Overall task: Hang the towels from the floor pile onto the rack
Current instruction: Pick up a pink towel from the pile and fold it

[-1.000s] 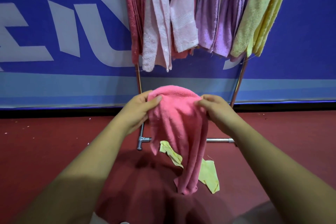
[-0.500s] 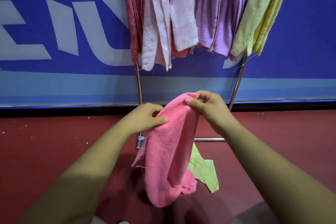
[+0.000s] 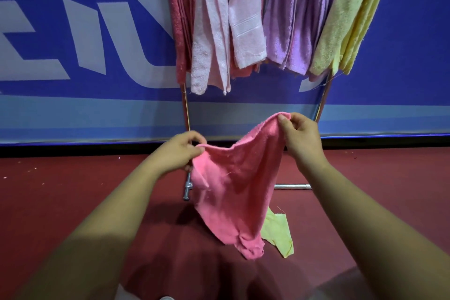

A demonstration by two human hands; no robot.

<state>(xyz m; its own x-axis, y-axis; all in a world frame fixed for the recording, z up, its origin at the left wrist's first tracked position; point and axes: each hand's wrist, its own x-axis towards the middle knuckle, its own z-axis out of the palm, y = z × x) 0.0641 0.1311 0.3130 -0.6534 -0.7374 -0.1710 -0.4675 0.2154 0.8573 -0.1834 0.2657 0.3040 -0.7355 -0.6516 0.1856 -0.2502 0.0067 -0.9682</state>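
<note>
The blue banner point(image 3: 414, 31) bears large white letters point(image 3: 36, 69), cropped and unreadable.

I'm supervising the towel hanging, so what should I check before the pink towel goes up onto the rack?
1. Left hand pinches one top corner of the bright pink terry towel: ok.
2. Right hand pinches the other top corner: ok.
3. Towel spread flat between them: not ok, top edge sags, bottom bunched.
4. Towel's bottom off the dark red floor: cannot tell.
5. Free space on the metal rack: cannot tell, hung towels crowd it, top bar out of view.
</note>
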